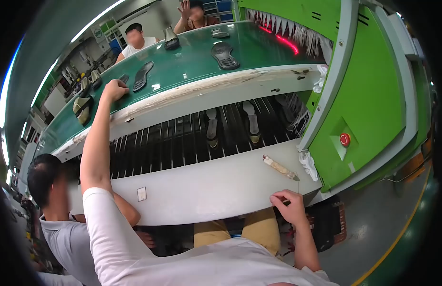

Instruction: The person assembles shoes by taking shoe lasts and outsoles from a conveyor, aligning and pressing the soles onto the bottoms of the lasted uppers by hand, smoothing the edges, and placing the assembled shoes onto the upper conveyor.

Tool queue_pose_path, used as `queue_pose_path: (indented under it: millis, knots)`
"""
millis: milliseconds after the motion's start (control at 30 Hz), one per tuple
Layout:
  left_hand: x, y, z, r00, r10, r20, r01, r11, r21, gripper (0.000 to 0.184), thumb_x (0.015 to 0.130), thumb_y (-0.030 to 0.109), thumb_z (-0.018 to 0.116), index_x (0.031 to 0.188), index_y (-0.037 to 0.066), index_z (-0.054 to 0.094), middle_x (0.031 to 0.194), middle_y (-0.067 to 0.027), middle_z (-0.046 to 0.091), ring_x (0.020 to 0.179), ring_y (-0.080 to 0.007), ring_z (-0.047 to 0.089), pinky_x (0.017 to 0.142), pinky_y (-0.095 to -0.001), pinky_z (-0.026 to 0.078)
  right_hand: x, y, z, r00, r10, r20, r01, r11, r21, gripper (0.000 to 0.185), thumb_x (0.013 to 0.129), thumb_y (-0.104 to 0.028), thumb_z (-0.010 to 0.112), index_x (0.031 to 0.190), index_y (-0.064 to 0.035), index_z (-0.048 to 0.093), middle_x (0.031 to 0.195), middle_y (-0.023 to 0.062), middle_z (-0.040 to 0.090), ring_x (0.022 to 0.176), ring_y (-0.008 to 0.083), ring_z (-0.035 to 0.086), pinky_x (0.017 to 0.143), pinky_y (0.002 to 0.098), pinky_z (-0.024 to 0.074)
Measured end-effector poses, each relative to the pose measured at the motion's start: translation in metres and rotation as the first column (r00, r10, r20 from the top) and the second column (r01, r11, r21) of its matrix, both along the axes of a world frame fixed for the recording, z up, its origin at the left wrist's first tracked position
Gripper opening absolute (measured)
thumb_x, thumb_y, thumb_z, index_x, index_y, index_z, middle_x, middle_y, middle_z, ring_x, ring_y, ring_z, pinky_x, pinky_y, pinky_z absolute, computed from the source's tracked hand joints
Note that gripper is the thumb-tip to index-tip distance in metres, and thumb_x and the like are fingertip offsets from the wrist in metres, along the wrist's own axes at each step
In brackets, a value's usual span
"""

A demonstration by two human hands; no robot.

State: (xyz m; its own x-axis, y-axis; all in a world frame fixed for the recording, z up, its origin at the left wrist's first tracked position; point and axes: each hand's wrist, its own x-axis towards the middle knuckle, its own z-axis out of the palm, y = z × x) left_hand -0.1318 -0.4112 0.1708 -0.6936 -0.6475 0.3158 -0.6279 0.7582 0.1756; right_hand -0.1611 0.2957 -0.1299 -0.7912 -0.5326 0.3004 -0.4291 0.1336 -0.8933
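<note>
My left hand (116, 90) reaches onto the green upper belt (192, 61), its fingers bent over a dark sole (124, 78) that is mostly hidden; whether it grips the sole cannot be made out. To its right lies another black sole (143, 76). A beige and black shoe (82, 109) stands to its left. Near the front edge of the white ledge (202, 190), my right hand (288, 205) is raised with thumb and fingers drawn together; anything between them is too small to tell. A wrapped tool with a pointed tip (280, 168) rests on the ledge above it.
Two soles (212, 127) (252, 122) lie on the lower roller track. A large sole (224, 55) and a shoe (171, 38) are on the belt. The green machine (369, 95) has a red button (344, 139). A co-worker (63, 224) sits left; two people are beyond the belt.
</note>
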Motion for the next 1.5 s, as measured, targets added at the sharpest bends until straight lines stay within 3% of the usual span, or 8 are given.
queue_pose_path:
  millis: [333,633,733,800,933,1033,1233,1500]
  knots:
    - [-0.099,0.141,-0.003,0.894,-0.435,-0.106,0.438,0.899,0.003,0.043,0.081,0.027,0.084,0.116,0.003,0.084,0.111,-0.0159,0.084,0.103,-0.0274,0.080,0.098,-0.0386,0.060,-0.034,-0.023,0.061,0.930,0.263,-0.257,-0.281,0.959,-0.038,0.014,0.090,-0.007,0.088,0.103,-0.0031,0.082,0.095,0.0095,0.080,0.087,0.0239,0.078,0.078,0.0346,0.0608]
    - [-0.223,0.277,-0.030,0.834,-0.547,-0.075,0.535,0.834,-0.131,0.048,0.088,0.043,0.077,0.123,0.011,0.083,0.123,-0.0182,0.081,0.118,-0.0398,0.075,0.108,-0.0468,0.056,-0.103,-0.066,0.304,0.293,-0.614,-0.733,-0.216,0.704,-0.677,0.070,0.095,-0.017,0.078,0.159,-0.0084,0.051,0.156,0.0284,0.053,0.121,0.0407,0.072,0.097,0.0452,0.0630]
    - [-0.196,0.277,-0.026,0.834,-0.540,-0.118,0.505,0.831,-0.233,0.048,0.089,0.050,0.078,0.122,0.014,0.084,0.118,-0.0205,0.081,0.115,-0.0411,0.076,0.103,-0.0468,0.057,-0.103,-0.088,0.268,0.684,-0.014,-0.729,0.037,0.999,0.016,0.105,0.091,-0.030,0.085,0.173,-0.0037,0.024,0.160,0.0319,0.050,0.124,0.0443,0.069,0.098,0.0508,0.0613]
    - [-0.189,0.278,-0.030,0.847,-0.477,-0.233,0.454,0.879,-0.148,0.050,0.091,0.054,0.079,0.120,0.012,0.084,0.108,-0.0236,0.081,0.108,-0.0416,0.077,0.096,-0.0474,0.058,-0.091,-0.088,0.210,0.831,0.367,-0.418,-0.387,0.921,0.038,0.121,0.092,-0.033,0.088,0.175,0.0018,0.006,0.162,0.0316,0.051,0.096,0.0351,0.079,0.091,0.0432,0.0639]
    - [-0.185,0.293,-0.031,0.798,-0.542,-0.265,0.482,0.837,-0.261,0.050,0.093,0.053,0.079,0.116,0.008,0.083,0.086,-0.0241,0.077,0.082,-0.0382,0.077,0.080,-0.0466,0.058,-0.056,-0.063,0.094,0.845,0.526,-0.097,-0.515,0.849,0.115,0.104,0.094,-0.025,0.088,0.175,-0.0060,0.025,0.145,0.0207,0.071,0.086,0.0195,0.079,0.085,0.0361,0.0640]
    - [-0.182,0.297,-0.030,0.724,-0.637,-0.265,0.550,0.765,-0.335,0.045,0.096,0.043,0.080,0.116,0.002,0.081,0.112,-0.0273,0.079,0.109,-0.0424,0.076,0.095,-0.0458,0.057,-0.043,-0.016,0.089,0.862,0.503,0.067,-0.501,0.865,-0.036,0.083,0.095,-0.028,0.088,0.165,-0.0073,0.049,0.126,0.0156,0.080,0.089,0.0229,0.081,0.084,0.0359,0.0642]
    - [-0.184,0.284,-0.034,0.710,-0.675,-0.202,0.535,0.703,-0.468,0.048,0.099,0.048,0.077,0.119,0.005,0.078,0.123,-0.0241,0.076,0.115,-0.0444,0.072,0.099,-0.0476,0.056,-0.026,0.106,0.245,0.715,-0.153,-0.683,-0.292,0.822,-0.489,0.059,0.093,-0.016,0.088,0.146,-0.0042,0.065,0.113,0.0088,0.080,0.080,0.0132,0.076,0.072,0.0291,0.0616]
    - [-0.202,0.267,-0.044,0.663,-0.717,-0.216,0.587,0.676,-0.445,0.040,0.102,0.044,0.074,0.115,0.006,0.078,0.123,-0.0244,0.073,0.117,-0.0447,0.070,0.102,-0.0479,0.054,0.044,0.172,0.349,0.226,-0.261,-0.939,-0.319,0.890,-0.324,0.053,0.095,-0.018,0.084,0.142,-0.0035,0.064,0.108,0.0082,0.077,0.077,0.0134,0.072,0.070,0.0292,0.0590]
